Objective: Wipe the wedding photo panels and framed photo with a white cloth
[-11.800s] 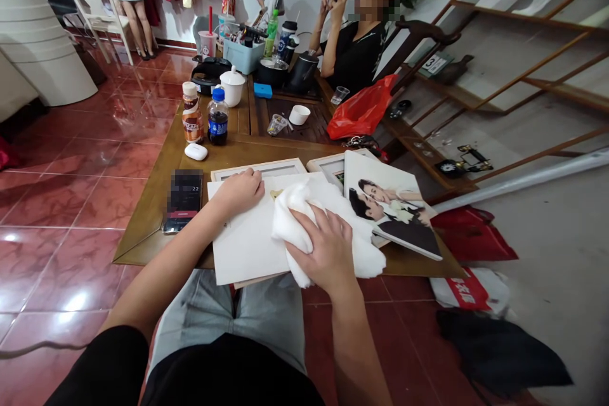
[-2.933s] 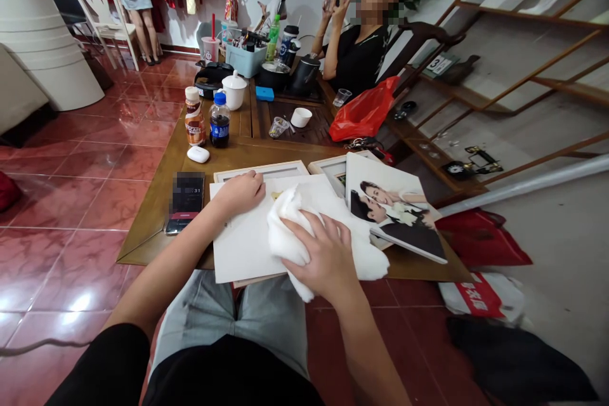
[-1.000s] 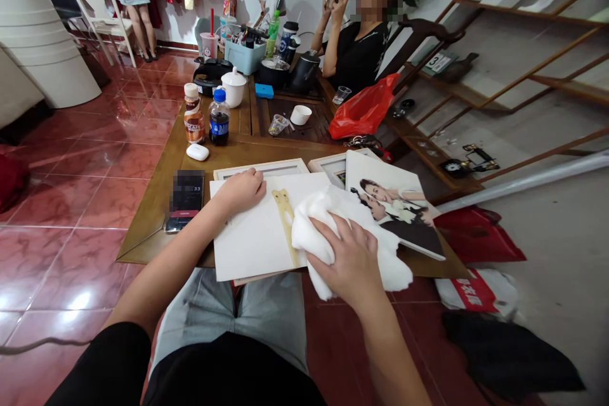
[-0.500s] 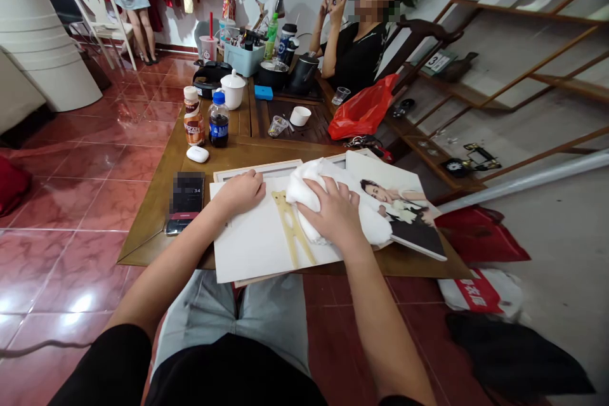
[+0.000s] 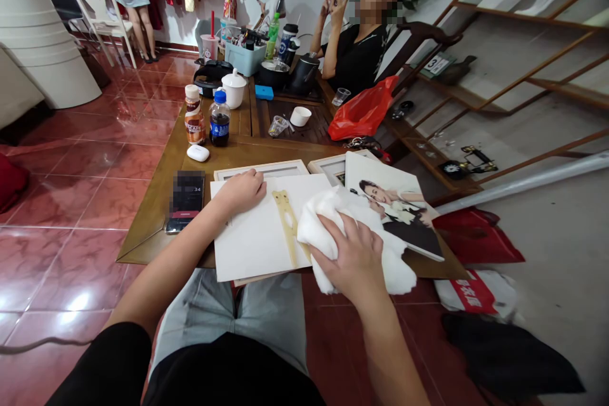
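Note:
My right hand [image 5: 354,257] is closed round a bunched white cloth [image 5: 328,222], at the near right edge of a white board [image 5: 252,235]. Part of the cloth hangs loose to the right, beyond the table's front edge. My left hand [image 5: 247,190] lies on the upper left part of the board, its fingers low against the surface. Between the hands, a flat pale-yellow piece [image 5: 285,222] lies on the board, with a bear-like top and two long legs. The cloth lies close to its lower right leg.
Behind the board lie light frames [image 5: 266,171]; a photo panel [image 5: 399,209] is at right. A phone [image 5: 185,203], earbud case [image 5: 198,153], coffee bottle [image 5: 194,117] and cola bottle [image 5: 219,120] are at left. Across the table sits a person [image 5: 356,51] near a red bag [image 5: 364,111].
My right hand has drawn the white cloth toward me and to the right, off the board's upper part, uncovering more of the board and photo panel. My left hand has stayed in place.

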The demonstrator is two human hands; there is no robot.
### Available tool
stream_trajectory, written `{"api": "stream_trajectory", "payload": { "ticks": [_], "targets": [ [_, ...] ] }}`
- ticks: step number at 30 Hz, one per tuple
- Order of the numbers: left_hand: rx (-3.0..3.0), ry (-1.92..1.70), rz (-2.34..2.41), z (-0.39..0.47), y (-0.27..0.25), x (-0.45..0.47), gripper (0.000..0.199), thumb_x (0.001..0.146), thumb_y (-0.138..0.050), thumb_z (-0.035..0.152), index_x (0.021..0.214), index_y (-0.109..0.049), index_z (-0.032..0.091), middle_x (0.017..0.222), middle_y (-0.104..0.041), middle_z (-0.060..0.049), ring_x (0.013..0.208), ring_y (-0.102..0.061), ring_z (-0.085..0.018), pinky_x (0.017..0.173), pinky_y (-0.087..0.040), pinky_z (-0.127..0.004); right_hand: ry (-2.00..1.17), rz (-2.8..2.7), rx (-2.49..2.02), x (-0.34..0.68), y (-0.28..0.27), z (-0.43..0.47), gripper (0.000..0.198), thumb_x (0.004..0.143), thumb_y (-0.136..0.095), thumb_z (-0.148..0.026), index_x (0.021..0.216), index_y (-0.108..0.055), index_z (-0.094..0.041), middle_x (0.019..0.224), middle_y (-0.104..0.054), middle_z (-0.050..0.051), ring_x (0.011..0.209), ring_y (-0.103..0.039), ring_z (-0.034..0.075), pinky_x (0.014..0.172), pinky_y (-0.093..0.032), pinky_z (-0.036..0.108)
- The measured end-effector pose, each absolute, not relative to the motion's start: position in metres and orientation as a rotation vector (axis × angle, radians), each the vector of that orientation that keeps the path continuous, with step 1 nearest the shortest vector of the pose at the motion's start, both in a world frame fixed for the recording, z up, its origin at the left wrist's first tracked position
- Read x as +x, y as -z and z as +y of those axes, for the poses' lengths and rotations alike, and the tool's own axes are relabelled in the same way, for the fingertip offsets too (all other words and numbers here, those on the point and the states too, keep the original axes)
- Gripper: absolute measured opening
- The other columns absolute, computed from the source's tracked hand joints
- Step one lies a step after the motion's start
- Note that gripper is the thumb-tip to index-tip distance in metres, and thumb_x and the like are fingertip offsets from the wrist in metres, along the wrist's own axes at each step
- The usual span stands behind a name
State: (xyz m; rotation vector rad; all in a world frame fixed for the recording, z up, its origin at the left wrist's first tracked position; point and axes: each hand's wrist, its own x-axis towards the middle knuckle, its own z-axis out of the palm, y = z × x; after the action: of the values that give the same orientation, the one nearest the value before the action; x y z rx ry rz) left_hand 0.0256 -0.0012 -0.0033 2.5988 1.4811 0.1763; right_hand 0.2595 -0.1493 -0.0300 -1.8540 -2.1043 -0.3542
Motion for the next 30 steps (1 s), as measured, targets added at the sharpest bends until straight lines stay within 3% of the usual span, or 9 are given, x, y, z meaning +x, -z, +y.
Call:
{"api": "stream_trajectory", "payload": {
  "ticks": [22, 30],
  "targets": [
    [2.65, -0.152, 1.459, -0.001, 0.005, 0.026, 0.04, 0.106, -0.03, 0.029, 0.119, -0.062, 0.01, 0.114, -0.067, -0.015, 0.103, -0.069, -0.027, 0.092, -0.051, -0.037, 0.189, -2.26, -1.767, 0.221, 0.014, -0.063, 0.054, 0.099, -0.044, -0.05, 0.147, -0.054, -0.026, 0.145, -0.053, 0.014, 0.12, -0.046, 0.038, 0.099, -0.038, 0.055],
    [2.647, -0.13, 1.461, -0.001, 0.004, 0.026, 0.035, 0.104, -0.034, 0.027, 0.119, -0.061, 0.011, 0.116, -0.067, -0.014, 0.105, -0.068, -0.026, 0.091, -0.051, -0.035, 0.017, -2.433, -1.571, 0.225, 0.004, -0.055, 0.056, 0.096, -0.052, -0.049, 0.149, -0.052, -0.032, 0.154, -0.047, 0.009, 0.134, -0.041, 0.037, 0.11, -0.029, 0.054]
  ]
}}
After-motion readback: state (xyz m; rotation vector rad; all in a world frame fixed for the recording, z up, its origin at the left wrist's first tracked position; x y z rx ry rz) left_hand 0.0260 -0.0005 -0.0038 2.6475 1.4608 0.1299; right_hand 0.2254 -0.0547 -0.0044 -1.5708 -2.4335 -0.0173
